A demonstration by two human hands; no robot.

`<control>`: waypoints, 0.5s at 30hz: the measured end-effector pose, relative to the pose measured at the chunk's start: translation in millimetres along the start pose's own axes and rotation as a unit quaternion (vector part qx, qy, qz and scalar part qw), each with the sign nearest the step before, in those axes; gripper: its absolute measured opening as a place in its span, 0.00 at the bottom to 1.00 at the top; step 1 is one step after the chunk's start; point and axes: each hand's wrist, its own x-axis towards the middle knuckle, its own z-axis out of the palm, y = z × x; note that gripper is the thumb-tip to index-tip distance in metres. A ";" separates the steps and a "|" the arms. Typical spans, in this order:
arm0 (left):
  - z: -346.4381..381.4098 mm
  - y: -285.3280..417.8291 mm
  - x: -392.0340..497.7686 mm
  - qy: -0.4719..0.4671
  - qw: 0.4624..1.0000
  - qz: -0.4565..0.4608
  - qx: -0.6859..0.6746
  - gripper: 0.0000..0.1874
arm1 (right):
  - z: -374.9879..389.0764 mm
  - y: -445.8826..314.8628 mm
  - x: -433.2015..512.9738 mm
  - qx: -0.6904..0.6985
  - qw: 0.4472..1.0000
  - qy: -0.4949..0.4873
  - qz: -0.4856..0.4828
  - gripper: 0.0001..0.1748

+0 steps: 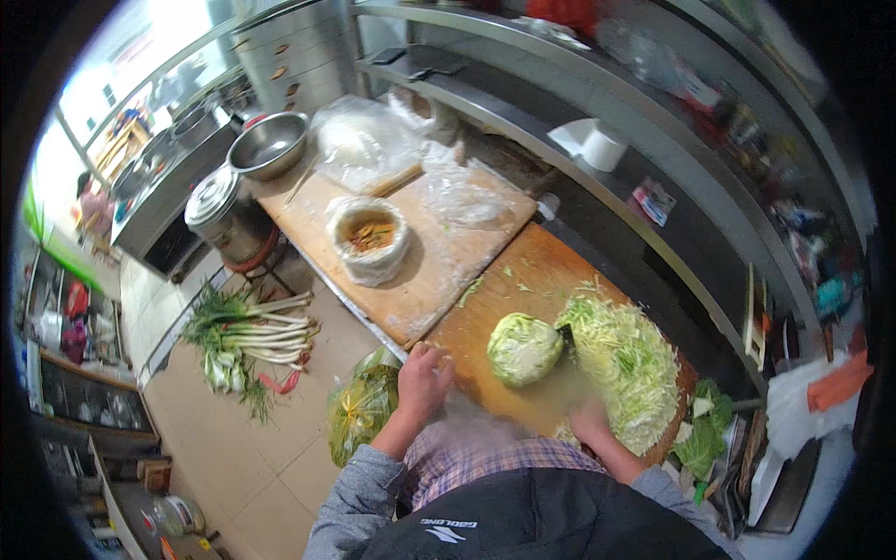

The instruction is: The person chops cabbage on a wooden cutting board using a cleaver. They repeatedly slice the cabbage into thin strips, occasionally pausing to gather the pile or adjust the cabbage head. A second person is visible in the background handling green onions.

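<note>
My left hand (pixel 425 374) is at the near edge of the wooden cutting board (pixel 483 336), fingers curled; whether it grips anything is unclear. A blurred, translucent sheet, perhaps plastic, lies just right of it against the checked cloth at my waist. My right hand (pixel 590 422) is low over the board, blurred by motion, closed around what looks like a kitchen knife; the dark end of its blade (pixel 568 339) shows beside the cabbage. The trimmed pale-green cabbage head (pixel 525 348) rests mid-board, touched by neither hand. To its right spreads a large heap of shredded cabbage (pixel 626 371).
Beyond lies a floured board (pixel 441 280) with a plastic-lined pot of food (pixel 371 241), a rolling pin (pixel 394 180) and a steel bowl (pixel 268 145). Scallions (pixel 259 332) and a tied bag of greens (pixel 360 413) are at left. Metal shelving (pixel 560 147) borders the far side.
</note>
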 end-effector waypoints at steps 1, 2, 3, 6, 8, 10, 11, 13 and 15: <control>6.2 8.9 6.8 -0.017 1.000 0.017 -0.002 0.15 | 4.4 4.1 -1.1 0.016 1.000 -0.006 0.020 0.23; 15.7 18.3 15.0 -0.029 0.999 0.037 -0.008 0.17 | 7.8 8.5 -0.3 0.032 0.999 -0.001 0.017 0.25; 24.3 26.6 21.9 -0.039 0.998 0.057 -0.013 0.18 | 11.0 12.0 1.0 0.041 0.999 0.000 0.019 0.26; 49.6 49.3 41.4 -0.088 0.994 0.058 -0.016 0.34 | 18.3 15.5 2.1 0.041 0.999 0.024 -0.007 0.31; 63.4 60.6 49.1 -0.116 0.992 0.050 -0.027 0.45 | 18.4 13.7 0.8 -0.005 0.998 0.054 -0.013 0.29; 75.6 69.4 49.7 -0.155 0.987 0.041 -0.012 0.47 | 13.9 10.2 -2.8 0.031 0.999 0.013 0.031 0.27; 81.1 72.1 49.7 -0.168 0.985 0.042 -0.010 0.48 | 10.6 8.3 -4.4 0.054 0.998 0.012 0.031 0.26; 87.8 73.0 45.2 -0.185 0.982 0.042 0.005 0.51 | 5.5 3.4 -10.1 0.046 0.998 0.033 0.033 0.24; 90.9 70.6 39.7 -0.178 0.984 0.022 0.012 0.51 | -0.1 -0.2 -9.5 0.086 0.996 0.027 0.026 0.23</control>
